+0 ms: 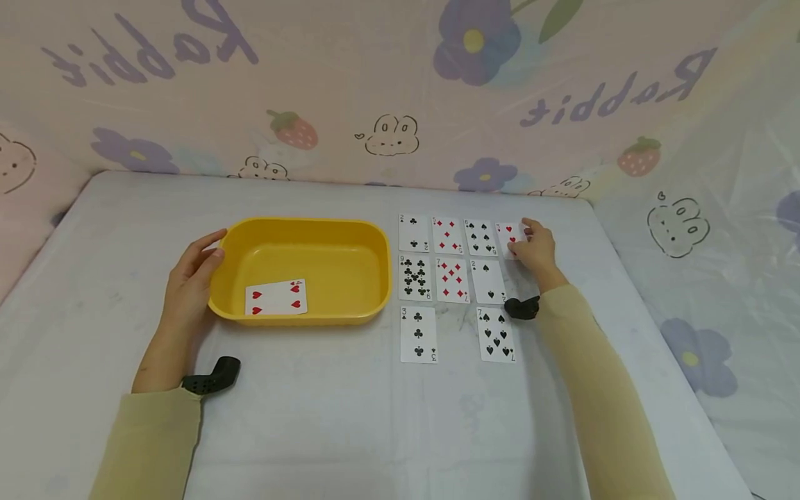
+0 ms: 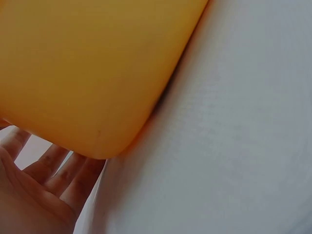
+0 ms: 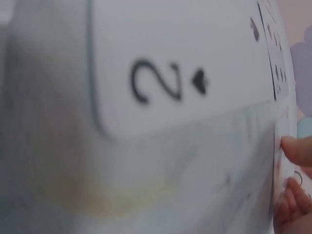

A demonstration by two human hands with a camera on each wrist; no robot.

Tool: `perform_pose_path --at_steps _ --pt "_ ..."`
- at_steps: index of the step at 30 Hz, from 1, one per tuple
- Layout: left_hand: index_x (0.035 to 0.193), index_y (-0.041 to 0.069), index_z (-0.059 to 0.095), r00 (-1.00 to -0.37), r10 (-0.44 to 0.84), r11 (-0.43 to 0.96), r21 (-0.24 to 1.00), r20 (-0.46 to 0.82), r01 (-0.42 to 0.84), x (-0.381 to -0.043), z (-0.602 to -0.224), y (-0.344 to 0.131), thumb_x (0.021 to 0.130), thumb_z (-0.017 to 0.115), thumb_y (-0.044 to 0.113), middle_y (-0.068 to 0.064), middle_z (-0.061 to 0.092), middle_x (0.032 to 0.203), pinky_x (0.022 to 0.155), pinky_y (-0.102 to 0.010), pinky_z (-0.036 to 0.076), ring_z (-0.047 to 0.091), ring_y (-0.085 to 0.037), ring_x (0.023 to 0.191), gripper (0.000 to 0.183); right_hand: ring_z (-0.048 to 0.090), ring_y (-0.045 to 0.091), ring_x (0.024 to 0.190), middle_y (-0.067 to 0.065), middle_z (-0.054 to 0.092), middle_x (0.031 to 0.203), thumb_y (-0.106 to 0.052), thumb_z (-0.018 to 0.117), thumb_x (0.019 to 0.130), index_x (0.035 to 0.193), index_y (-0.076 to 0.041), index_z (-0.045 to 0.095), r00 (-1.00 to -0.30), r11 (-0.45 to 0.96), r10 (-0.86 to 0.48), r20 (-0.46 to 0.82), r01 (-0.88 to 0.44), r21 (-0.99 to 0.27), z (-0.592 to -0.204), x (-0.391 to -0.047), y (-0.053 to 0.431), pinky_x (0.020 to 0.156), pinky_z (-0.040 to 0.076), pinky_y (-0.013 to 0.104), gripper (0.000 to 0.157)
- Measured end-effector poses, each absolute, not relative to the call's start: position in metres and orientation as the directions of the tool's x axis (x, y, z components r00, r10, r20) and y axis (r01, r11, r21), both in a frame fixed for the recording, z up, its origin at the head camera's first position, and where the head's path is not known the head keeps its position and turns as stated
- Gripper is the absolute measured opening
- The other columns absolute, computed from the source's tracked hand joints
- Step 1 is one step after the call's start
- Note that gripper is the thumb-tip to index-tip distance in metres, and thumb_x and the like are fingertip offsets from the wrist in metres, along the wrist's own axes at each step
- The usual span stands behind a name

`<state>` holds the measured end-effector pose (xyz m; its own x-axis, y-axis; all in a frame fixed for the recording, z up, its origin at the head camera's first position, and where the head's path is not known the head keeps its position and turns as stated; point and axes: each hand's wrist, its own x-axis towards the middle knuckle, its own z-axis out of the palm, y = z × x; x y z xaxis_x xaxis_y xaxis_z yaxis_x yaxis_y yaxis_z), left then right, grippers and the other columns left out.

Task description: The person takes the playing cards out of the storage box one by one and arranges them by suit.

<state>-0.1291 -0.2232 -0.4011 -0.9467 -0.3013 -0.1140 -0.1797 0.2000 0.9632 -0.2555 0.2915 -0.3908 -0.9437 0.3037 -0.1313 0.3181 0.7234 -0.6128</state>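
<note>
My left hand (image 1: 190, 278) rests at the left end of a yellow plastic tub (image 1: 300, 321). Its thumb and fingertips touch the rim, and the left wrist view shows the fingers extended behind the tub's wall (image 2: 92, 97). A four of hearts (image 1: 276, 297) lies inside the tub. My right hand (image 1: 539, 251) is at the right end of the top card row, its thumb and fingers pinching a hearts playing card (image 1: 503, 239) whose right part the hand hides. Below it lies the two of spades (image 1: 489, 281), large in the right wrist view.
Several face-up cards form rows right of the tub, including a nine of clubs (image 1: 414, 278) and a seven of diamonds (image 1: 453, 280). The bottom row holds a three of clubs (image 1: 419, 335) and a seven of spades (image 1: 496, 335), with a gap between. A patterned sheet (image 1: 337, 83) hangs behind the table.
</note>
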Motion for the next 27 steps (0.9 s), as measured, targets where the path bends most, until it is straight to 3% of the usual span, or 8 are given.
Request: perform_pose_path --at_steps 7,14,27 --pt "0.14 0.037 0.047 -0.945 -0.302 0.187 0.964 -0.124 -0.187 -0.128 -0.4 -0.224 0.1 0.044 0.043 0.017 0.046 0.114 0.077 -0.001 0.042 0.044 -0.006 0.105 0.041 0.029 0.042 0.13 0.024 0.038 0.143 -0.011 0.056 0.09 0.146 -0.004 0.036 -0.931 0.712 0.349 -0.109 0.339 -0.615 -0.391 -0.254 0.279 0.108 0.027 0.051 0.06" --pt "0.141 0.037 0.046 -0.95 -0.291 0.198 0.965 -0.109 -0.171 -0.127 -0.401 -0.225 0.1 0.043 0.043 0.016 0.046 0.116 0.078 -0.001 0.042 0.044 -0.007 0.105 0.041 0.037 0.038 0.129 0.024 0.043 0.139 -0.013 0.054 0.094 0.141 -0.003 0.044 -0.972 0.675 0.237 0.004 0.161 -0.72 -0.388 -0.251 0.251 0.107 0.032 0.048 0.05" --pt "0.142 0.039 0.044 -0.95 -0.29 0.211 0.96 -0.117 -0.183 -0.13 -0.403 -0.224 0.1 0.042 0.044 -0.002 0.044 0.133 0.079 -0.002 0.043 0.043 -0.01 0.11 0.042 0.042 0.035 0.12 0.019 0.048 0.135 -0.012 0.059 0.094 0.137 -0.004 0.049 -0.992 0.531 0.036 0.122 -0.084 -0.843 -0.374 -0.234 0.177 0.095 0.041 0.04 0.045"
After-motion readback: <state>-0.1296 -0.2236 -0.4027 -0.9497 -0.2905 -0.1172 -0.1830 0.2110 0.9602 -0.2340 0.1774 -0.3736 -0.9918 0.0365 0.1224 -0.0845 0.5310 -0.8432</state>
